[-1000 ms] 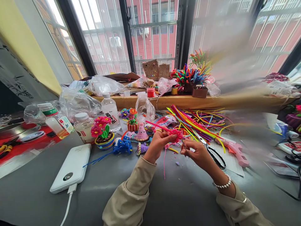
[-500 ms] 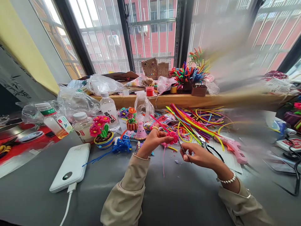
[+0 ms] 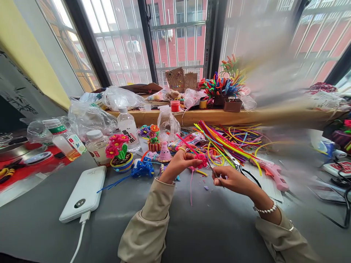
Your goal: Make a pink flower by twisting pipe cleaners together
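Note:
My left hand pinches a pink pipe-cleaner flower between thumb and fingers, its stem rising to the upper left behind the hand. In my right hand is a pair of slim metal tweezers, with the tip at the flower's right edge. Whether the tip touches the petals I cannot tell. Below the flower, a thin pink strand hangs or lies over the grey table. A pink cone-shaped figure and a blue pipe-cleaner piece are left of my left hand.
Behind my hands lies a heap of colourful pipe cleaners. Black-handled scissors and a pink glue gun are to the right. A potted pink flower, bottles and a white power bank stand or lie left.
My right hand has shifted very slightly to the right with the tweezers. My left hand holds the flower in nearly the same place.

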Demonstrator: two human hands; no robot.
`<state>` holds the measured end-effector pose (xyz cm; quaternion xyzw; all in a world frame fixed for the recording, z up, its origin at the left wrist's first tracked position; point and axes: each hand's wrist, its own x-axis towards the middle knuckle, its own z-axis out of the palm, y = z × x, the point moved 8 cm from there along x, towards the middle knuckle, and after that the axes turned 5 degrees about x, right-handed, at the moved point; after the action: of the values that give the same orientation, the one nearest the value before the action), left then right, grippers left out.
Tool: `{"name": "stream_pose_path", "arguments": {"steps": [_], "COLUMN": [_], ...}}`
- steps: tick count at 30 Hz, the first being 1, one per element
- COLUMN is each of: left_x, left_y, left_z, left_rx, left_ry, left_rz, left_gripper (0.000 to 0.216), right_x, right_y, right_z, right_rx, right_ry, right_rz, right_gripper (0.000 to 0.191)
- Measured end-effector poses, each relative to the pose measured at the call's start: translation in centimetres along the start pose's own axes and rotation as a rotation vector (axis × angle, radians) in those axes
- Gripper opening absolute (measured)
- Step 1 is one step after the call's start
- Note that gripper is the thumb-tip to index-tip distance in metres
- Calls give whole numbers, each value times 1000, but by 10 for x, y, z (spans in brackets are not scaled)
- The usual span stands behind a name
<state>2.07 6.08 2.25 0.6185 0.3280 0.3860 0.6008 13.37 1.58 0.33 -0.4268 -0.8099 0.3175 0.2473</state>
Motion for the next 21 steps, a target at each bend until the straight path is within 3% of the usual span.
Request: {"name": "stream_pose_path", "arguments": {"steps": [13,21], "left_x": [1,-1], "left_y": [1,3], "left_z": [-9,-9], "left_rx": [-118,-160], "left_ry": [90,118], "left_rz": [44,49], "left_gripper": [56,60], "right_x": [-1,2], "right_y": [1,4], "right_z": [-5,-1], "right_rx": [45,91], "right_ry": [55,38], "right_rz": [55,49], "right_gripper": [34,42]}}
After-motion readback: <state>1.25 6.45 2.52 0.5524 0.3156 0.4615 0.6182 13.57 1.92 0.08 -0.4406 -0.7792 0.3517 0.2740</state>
